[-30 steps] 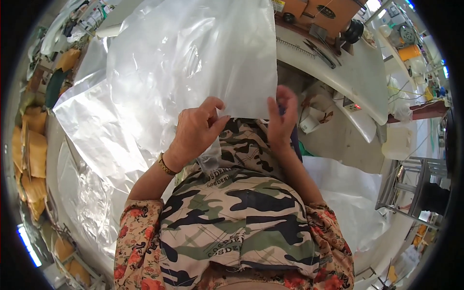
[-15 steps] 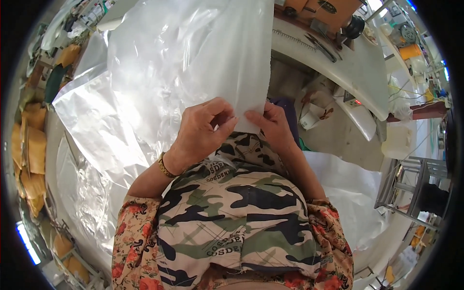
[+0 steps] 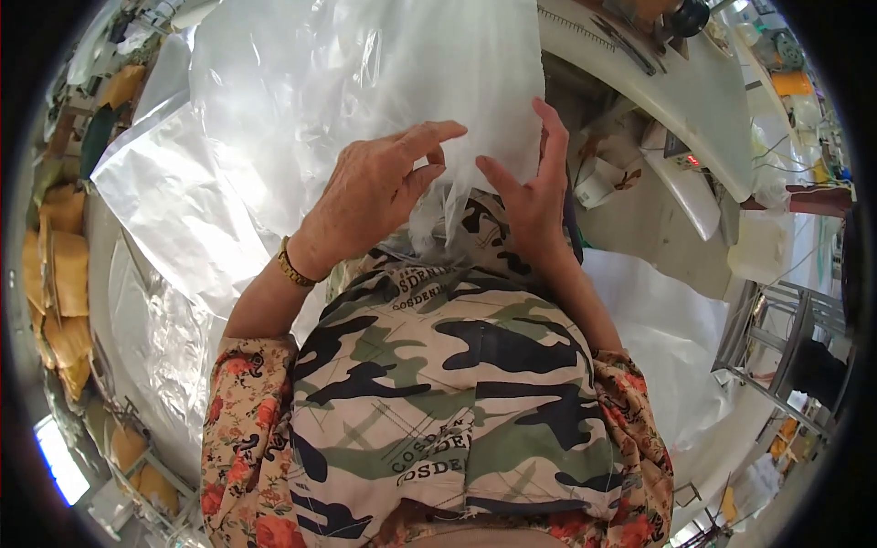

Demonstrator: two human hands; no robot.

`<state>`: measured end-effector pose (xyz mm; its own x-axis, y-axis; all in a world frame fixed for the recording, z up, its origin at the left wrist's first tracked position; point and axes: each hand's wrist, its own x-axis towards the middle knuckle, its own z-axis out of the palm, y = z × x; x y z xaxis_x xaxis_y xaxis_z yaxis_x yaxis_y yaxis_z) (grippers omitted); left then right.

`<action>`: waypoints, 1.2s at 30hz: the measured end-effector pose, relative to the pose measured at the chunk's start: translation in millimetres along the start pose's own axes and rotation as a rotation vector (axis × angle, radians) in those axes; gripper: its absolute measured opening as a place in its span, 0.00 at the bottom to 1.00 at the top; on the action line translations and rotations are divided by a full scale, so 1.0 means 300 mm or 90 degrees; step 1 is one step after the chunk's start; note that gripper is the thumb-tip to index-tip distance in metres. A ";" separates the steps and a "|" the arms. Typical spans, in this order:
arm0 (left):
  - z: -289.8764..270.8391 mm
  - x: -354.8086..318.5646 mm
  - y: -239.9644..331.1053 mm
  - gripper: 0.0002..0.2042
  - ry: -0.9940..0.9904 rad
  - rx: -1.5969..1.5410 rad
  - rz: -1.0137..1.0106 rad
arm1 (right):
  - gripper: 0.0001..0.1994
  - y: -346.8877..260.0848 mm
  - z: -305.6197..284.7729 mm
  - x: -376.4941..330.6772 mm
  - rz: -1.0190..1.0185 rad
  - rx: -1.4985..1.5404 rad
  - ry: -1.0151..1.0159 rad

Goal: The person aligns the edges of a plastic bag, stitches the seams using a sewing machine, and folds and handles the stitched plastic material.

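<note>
Nearest, at six o'clock, is the person's camouflage cloth (image 3: pixel 429 384), with a floral sleeve (image 3: pixel 245 388) at eight o'clock. A gold-coloured wristband (image 3: pixel 294 265) circles the left wrist. Beyond it, at eleven o'clock, the left hand (image 3: pixel 370 192) is over the plastic sheet (image 3: pixel 292 100); its forefinger stretches toward two o'clock, clear of the thumb, but I cannot tell whether the curled fingers behind pinch any film. At one o'clock the right hand (image 3: pixel 537 187) is beside the sheet's right edge, thumb and forefinger spread wide, with no visible grip; whether it touches the film is unclear. Between the hands, a gathered bit of clear film (image 3: pixel 443 215) hangs toward the lap. The sheet spreads from ten to half past twelve, running out past the top of the view. The step in hand looks like handling the sheet's near right corner, and the next move probably calls for a thumb-and-finger pinch on that edge with the crumpled film kept clear. Farther off, at two o'clock, a pale counter (image 3: pixel 699 110) carries a slim dark tool (image 3: pixel 630 50); a whitish container (image 3: pixel 758 251) is at three, and orange-brown bundles (image 3: pixel 64 283) are stacked at nine.
</note>
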<state>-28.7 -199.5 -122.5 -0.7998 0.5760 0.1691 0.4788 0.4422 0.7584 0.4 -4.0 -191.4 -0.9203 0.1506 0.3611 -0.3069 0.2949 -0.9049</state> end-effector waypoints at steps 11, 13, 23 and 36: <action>0.057 0.024 -0.072 0.11 -0.021 0.048 -0.067 | 0.26 0.006 0.021 -0.017 0.021 -0.021 0.004; 0.071 0.022 -0.085 0.11 -0.020 0.027 -0.075 | 0.17 0.032 0.007 -0.020 0.077 0.027 -0.027; 0.116 0.024 -0.120 0.08 -0.056 -0.059 -0.183 | 0.14 -0.011 -0.057 -0.053 -0.014 -0.142 -0.045; 0.049 0.068 -0.071 0.08 0.049 0.067 -0.014 | 0.08 -0.013 -0.093 -0.095 -0.145 -0.352 0.022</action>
<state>-50.0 -187.1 -144.3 -0.8341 0.5124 0.2042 0.4928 0.5258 0.6933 34.5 17.0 -191.8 -0.8347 0.0536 0.5481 -0.3153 0.7694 -0.5555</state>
